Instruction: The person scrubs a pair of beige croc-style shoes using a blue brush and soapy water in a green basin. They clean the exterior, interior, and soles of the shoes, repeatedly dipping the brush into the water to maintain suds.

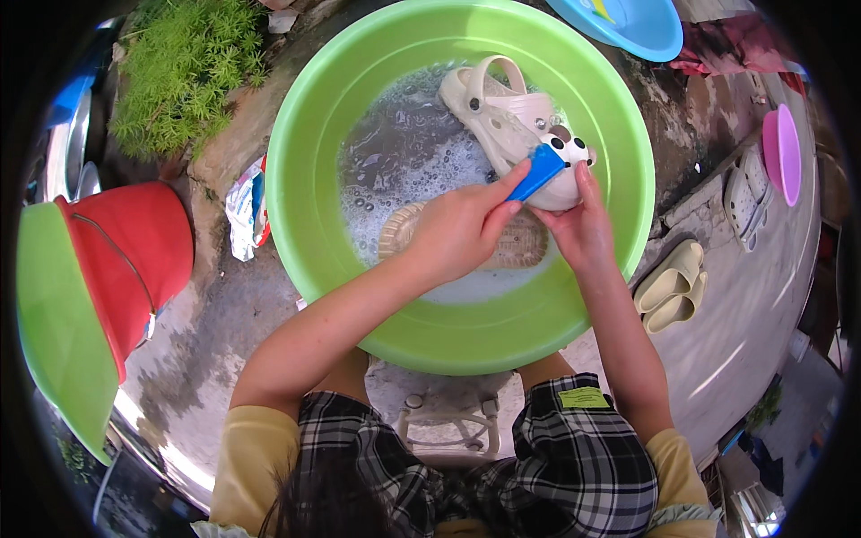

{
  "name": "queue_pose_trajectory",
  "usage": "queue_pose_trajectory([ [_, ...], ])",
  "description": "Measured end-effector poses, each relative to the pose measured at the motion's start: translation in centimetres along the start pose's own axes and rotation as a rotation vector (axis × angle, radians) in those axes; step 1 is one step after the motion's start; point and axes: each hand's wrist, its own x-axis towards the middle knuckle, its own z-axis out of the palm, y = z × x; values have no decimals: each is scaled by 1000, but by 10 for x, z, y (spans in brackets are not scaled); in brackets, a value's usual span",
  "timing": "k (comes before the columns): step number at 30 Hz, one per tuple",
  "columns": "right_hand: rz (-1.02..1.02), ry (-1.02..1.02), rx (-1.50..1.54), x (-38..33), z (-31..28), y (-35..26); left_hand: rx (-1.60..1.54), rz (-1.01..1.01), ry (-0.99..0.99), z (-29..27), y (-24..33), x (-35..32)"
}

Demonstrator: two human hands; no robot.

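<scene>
A green basin (pixel 305 161) fills the upper middle of the frame, holding soapy water. At its upper right, the left hand (pixel 457 229) clamps a blue brush (pixel 538 170) against a cream clog (pixel 511 121), which the right hand (pixel 583 229) grips and steadies. Scrubbing looks under way, not finished; a woven sole (pixel 520 247) lies submerged below. Both forearms reach up from the lower edge.
</scene>
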Motion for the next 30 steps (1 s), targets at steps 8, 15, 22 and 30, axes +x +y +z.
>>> queue_pose_trajectory([
  [8,189,94,169,16,4,5,198,38,44,-1,-23,22],
  [15,272,167,161,24,-9,4,431,-25,143,-3,-69,36],
  [22,124,30,97,32,-17,3,321,-673,245,-10,-124,32],
  [30,-101,126,-196,16,-3,13,113,-53,12,7,-10,17],
])
